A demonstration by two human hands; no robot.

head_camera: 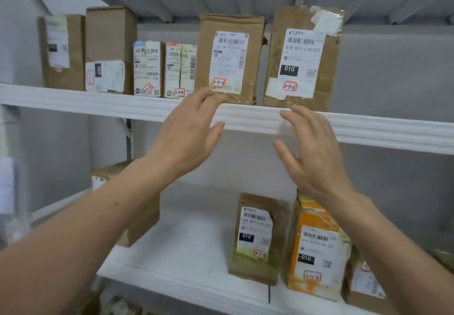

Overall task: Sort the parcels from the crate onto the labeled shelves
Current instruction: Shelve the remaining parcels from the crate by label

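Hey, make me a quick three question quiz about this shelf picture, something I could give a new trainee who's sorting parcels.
1. True or false: the left hand and the right hand each grip a parcel.
2. What does the handwritten tag on the rightmost parcel of the upper shelf read? A) 3-3-4 B) 3-3-6 C) 3-2-2
3. Fill in: the orange parcel stands on the ____ shelf.

Key: 1 false, both hands are open and hold nothing. 2 B. 3 lower; it stands on the lower shelf.
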